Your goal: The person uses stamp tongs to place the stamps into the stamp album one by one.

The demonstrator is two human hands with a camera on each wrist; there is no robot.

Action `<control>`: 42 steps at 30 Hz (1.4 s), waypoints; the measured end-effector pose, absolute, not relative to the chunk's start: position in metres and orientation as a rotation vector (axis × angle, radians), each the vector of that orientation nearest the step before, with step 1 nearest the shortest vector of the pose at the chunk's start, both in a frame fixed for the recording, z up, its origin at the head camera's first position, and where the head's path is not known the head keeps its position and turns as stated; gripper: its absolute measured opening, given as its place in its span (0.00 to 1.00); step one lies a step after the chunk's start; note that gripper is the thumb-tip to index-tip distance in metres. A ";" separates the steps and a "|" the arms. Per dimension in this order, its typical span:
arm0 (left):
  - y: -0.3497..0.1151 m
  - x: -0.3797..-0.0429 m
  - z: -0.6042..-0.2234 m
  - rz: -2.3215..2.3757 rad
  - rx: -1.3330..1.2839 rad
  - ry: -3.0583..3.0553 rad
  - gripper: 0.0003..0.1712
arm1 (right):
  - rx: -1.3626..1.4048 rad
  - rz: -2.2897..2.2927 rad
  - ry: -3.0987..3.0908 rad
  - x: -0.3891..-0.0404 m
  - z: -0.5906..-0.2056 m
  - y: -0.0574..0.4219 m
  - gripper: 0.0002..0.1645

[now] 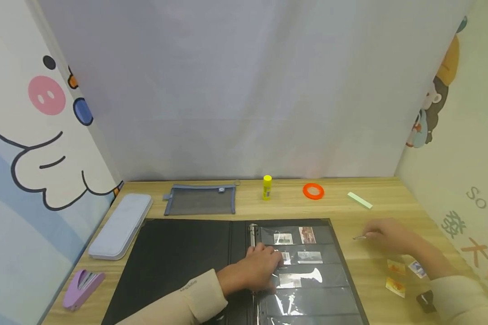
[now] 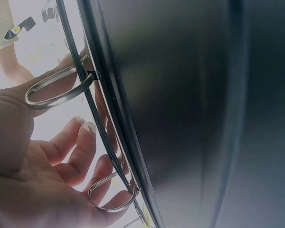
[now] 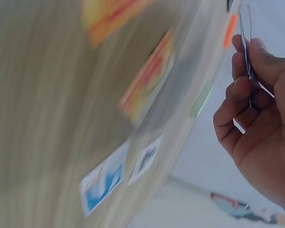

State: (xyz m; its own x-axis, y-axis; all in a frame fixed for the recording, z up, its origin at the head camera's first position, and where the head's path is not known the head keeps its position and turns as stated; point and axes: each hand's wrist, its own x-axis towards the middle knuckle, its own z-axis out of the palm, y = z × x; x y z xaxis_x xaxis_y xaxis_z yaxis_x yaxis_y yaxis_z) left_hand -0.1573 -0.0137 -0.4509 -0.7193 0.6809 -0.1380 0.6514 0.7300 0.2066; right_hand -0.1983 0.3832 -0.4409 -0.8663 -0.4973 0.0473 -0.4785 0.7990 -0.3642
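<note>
My left hand [image 1: 258, 267] rests on the open black ring binder [image 1: 179, 262], over its metal rings [image 2: 59, 100] and the inner edge of the clear-pocketed stamp page [image 1: 329, 300]. The fingers are loosely bent in the left wrist view, with nothing gripped among them. Several stamps [image 1: 307, 235] sit in the page's upper pockets. Right of the binder, my right hand [image 1: 392, 235] pinches metal tweezers [image 3: 247, 59] between thumb and fingers. Their tips are apart, with no stamp between them. Loose stamps [image 1: 396, 287] lie on the table by the right forearm, orange-yellow ones and a bluish one [image 3: 104, 183] among them.
A grey-white case [image 1: 121, 225] and a purple stapler [image 1: 83, 289] are on the left. Along the back lie a mesh zip pouch [image 1: 201, 201], an upright yellow glue stick [image 1: 267, 188], an orange-red ring [image 1: 313, 191] and a pale green strip [image 1: 359, 200]. Walls enclose the table [image 1: 349, 216].
</note>
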 end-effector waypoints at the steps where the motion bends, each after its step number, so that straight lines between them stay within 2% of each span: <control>1: -0.014 -0.157 -0.451 0.216 1.064 2.728 0.34 | -0.766 -0.556 2.956 -0.197 -0.442 0.391 0.06; 7: -0.013 -0.156 -0.452 0.212 1.071 2.726 0.34 | -0.617 -0.518 3.066 -0.185 -0.449 0.441 0.05; 10: -0.013 -0.156 -0.450 0.206 1.059 2.726 0.33 | -0.511 -0.543 3.059 -0.181 -0.454 0.461 0.09; 19: -0.014 -0.156 -0.449 0.216 1.048 2.715 0.33 | -0.324 -0.406 3.032 -0.173 -0.458 0.502 0.09; 28: -0.014 -0.156 -0.448 0.203 1.030 2.716 0.34 | -0.290 -0.299 3.060 -0.162 -0.451 0.510 0.09; 36: -0.014 -0.157 -0.448 0.210 1.028 2.715 0.35 | -0.225 -0.271 3.033 -0.165 -0.449 0.501 0.13; 42: -0.014 -0.156 -0.448 0.216 1.030 2.712 0.34 | -0.329 -0.343 3.038 -0.168 -0.445 0.493 0.11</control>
